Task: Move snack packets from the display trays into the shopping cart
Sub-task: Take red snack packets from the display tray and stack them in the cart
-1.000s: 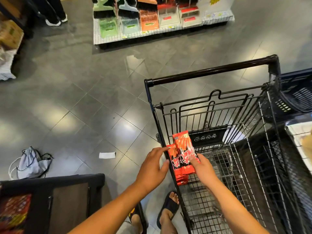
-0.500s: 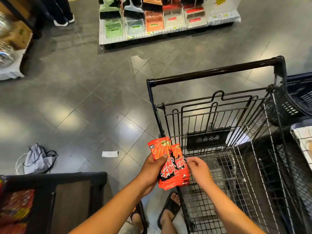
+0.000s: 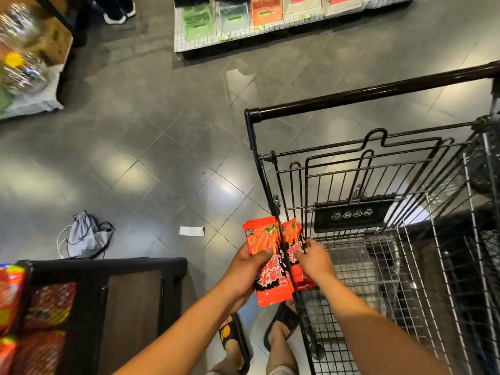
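My left hand (image 3: pixel 243 272) grips a stack of red snack packets (image 3: pixel 266 266) just outside the near left corner of the black wire shopping cart (image 3: pixel 378 169). My right hand (image 3: pixel 315 259) pinches a second bunch of red packets (image 3: pixel 293 239) inside the cart's side wire, low over the mesh floor. The cart wire runs between the two bunches. The display tray (image 3: pixel 38 315) with red snack packets sits at the bottom left, partly cut off by the frame.
A dark display stand (image 3: pixel 130 293) is at my lower left. A grey drawstring bag (image 3: pixel 85 236) and a white paper slip (image 3: pixel 191 230) lie on the tiled floor. A low shelf of goods (image 3: pixel 243 25) stands across the aisle. A bystander's shoes (image 3: pixel 119 13) are at the top.
The packets went from both hands together to split: my left hand took one stack outside the cart, my right hand now holds a bunch inside. The view shifted left.
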Demonstrator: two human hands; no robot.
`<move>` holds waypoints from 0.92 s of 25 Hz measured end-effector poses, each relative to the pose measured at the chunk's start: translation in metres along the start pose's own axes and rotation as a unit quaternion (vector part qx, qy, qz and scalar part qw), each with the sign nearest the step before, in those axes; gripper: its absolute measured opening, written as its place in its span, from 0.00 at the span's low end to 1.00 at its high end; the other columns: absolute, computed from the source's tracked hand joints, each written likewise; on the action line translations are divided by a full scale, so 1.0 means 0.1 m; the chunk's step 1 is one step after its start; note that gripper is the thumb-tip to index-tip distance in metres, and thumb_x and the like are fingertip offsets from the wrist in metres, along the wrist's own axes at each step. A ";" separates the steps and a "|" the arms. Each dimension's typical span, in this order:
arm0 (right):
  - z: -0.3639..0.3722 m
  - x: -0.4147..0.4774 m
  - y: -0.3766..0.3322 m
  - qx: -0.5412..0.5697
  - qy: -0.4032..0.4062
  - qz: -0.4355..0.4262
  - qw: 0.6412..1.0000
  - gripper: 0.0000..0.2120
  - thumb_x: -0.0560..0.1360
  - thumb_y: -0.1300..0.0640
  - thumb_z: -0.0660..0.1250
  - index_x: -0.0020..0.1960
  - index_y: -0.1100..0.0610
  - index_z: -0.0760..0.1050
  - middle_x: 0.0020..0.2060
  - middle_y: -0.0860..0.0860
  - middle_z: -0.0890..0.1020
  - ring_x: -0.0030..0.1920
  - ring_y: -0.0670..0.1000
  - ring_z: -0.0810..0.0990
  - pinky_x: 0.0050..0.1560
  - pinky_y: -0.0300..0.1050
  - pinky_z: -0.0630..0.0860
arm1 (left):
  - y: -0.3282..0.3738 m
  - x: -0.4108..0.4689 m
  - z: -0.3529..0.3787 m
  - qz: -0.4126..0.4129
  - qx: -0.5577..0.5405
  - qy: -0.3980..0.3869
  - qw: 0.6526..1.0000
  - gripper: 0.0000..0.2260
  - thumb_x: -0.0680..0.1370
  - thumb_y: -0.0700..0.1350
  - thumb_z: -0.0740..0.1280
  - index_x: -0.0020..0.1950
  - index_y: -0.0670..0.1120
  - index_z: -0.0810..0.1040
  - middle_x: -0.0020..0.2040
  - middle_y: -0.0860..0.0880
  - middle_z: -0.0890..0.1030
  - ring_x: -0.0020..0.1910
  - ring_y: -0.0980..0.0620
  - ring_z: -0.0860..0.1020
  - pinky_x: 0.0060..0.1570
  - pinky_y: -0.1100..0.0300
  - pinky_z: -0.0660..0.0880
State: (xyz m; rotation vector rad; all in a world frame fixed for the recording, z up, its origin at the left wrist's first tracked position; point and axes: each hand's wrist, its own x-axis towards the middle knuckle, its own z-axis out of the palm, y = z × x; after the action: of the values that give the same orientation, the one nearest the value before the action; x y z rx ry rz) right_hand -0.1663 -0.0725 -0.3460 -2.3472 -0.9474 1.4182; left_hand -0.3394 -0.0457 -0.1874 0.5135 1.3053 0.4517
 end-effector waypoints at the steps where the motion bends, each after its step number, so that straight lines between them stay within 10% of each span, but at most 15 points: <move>1: 0.01 -0.01 -0.04 0.009 -0.010 0.005 1.000 0.27 0.78 0.47 0.71 0.72 0.57 0.71 0.64 0.57 0.77 0.60 0.55 0.79 0.58 0.47 0.74 | 0.00 0.01 0.00 -0.002 0.002 0.001 1.000 0.13 0.83 0.38 0.66 0.67 0.43 0.76 0.56 0.40 0.86 0.51 0.44 0.84 0.59 0.46 0.80; 7: -0.10 -0.17 -0.08 0.052 -0.011 0.023 0.998 0.07 0.80 0.57 0.67 0.58 0.55 0.76 0.53 0.54 0.82 0.48 0.53 0.77 0.47 0.44 0.71 | 0.03 -0.05 -0.06 0.000 0.021 -0.007 1.000 0.11 0.83 0.37 0.66 0.65 0.44 0.76 0.56 0.38 0.85 0.50 0.42 0.84 0.60 0.42 0.79; 15: -0.44 -1.23 0.17 0.190 0.098 -0.036 0.976 0.08 0.82 0.58 0.64 0.61 0.56 0.75 0.54 0.52 0.82 0.56 0.55 0.80 0.57 0.52 0.76 | -0.06 -0.51 -0.27 0.047 0.075 -0.054 0.995 0.11 0.82 0.36 0.65 0.64 0.44 0.77 0.48 0.45 0.87 0.42 0.48 0.85 0.45 0.54 0.80; 23: 0.08 -3.09 0.59 0.418 0.196 -0.041 0.886 0.06 0.81 0.60 0.65 0.55 0.57 0.79 0.47 0.54 0.86 0.47 0.55 0.83 0.52 0.53 0.77 | -0.49 -1.39 -0.81 0.089 0.130 -0.129 0.979 0.09 0.82 0.36 0.65 0.59 0.44 0.79 0.45 0.45 0.87 0.40 0.47 0.84 0.50 0.51 0.79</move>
State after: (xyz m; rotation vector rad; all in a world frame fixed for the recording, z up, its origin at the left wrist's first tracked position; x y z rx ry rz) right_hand -0.2479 -0.3152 -0.1629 -1.7782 -0.2244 0.9643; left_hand -0.4460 -0.1575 -0.1222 0.8843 1.0763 0.3492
